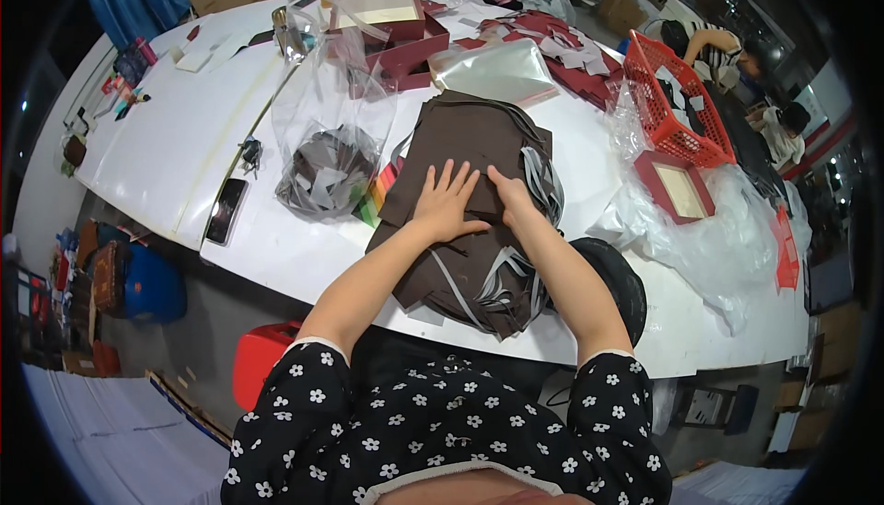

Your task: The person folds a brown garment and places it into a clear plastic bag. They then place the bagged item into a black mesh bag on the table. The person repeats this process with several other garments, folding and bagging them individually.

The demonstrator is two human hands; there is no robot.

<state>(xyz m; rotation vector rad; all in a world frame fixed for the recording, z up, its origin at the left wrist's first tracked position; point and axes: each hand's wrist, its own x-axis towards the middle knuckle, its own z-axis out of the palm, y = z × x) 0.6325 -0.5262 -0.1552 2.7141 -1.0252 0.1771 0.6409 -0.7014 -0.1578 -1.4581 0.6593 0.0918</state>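
Note:
A thick stack of dark brown fabric pieces (460, 137) with grey straps lies before me at the front of the white table. Its pieces look like flat bags. Spread flat on top, my left hand (447, 206) presses the brown cloth with its fingers apart. My right hand (512, 199) rests on the stack, turned on its side, close to a bundle of grey straps (543, 187). Most of the right hand's fingers are hidden, so its grip does not show. More looped straps (502, 275) stick out at the near end.
Left of the stack stands a clear plastic bag (327, 169) with dark scraps; a phone (226, 210) lies beyond it. Maroon boxes (382, 8) and a silvery plastic sheet (493, 68) lie behind. At right are a red basket (668, 91) and crumpled plastic (691, 229). Other people sit farther off.

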